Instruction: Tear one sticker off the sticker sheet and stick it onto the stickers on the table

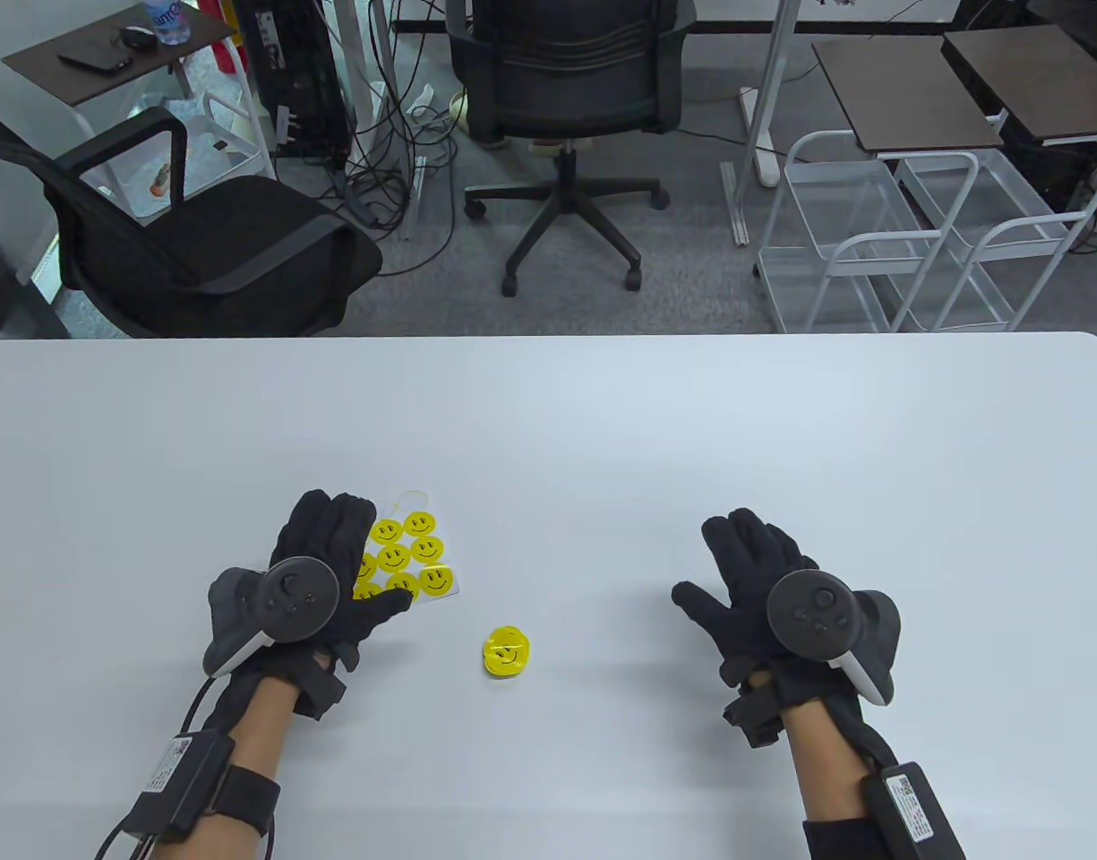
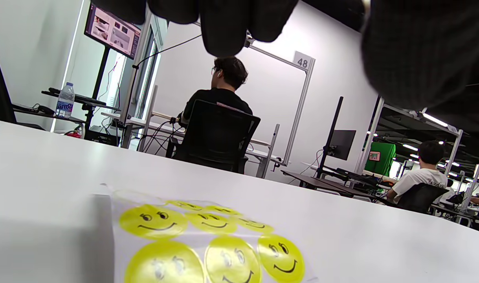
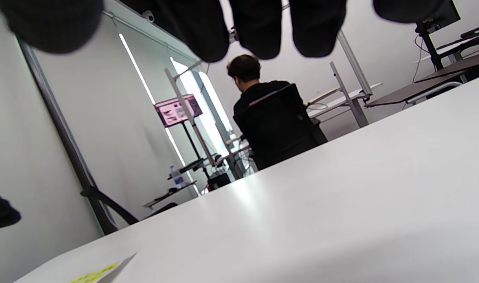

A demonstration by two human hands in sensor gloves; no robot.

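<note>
Worktop (image 1: 548,403): white surface carrying all task items; both hands enter from its near edge.
Sticker sheet (image 1: 423,551): lies flat toward the near-left part of the worktop, with rows of yellow smiley stickers; its left portion is hidden under the left hand. The left wrist view shows the sheet (image 2: 208,243) flat, stickers facing up.
Left hand (image 1: 333,573): rests on the left part of the sheet, fingers extended and spread, thumb lying across the near row. It grips nothing. Judged purpose: pinning the sheet so it does not slide or lift during peeling.
Stuck stickers (image 1: 507,652): small overlapping yellow cluster on the worktop, nearer the near edge than the sheet and just to its right; touched by neither hand. This is the target for the next sticker.
Right hand (image 1: 763,591): sits well apart from sheet and cluster, toward the near-right part of the worktop, fingers apart and empty. Whether the palm contacts the surface cannot be told.
Step in hand: judged as preparation; no sticker is lifted yet.
Next move: the right hand likely needs to reach the sheet and pinch a sticker edge.
</note>
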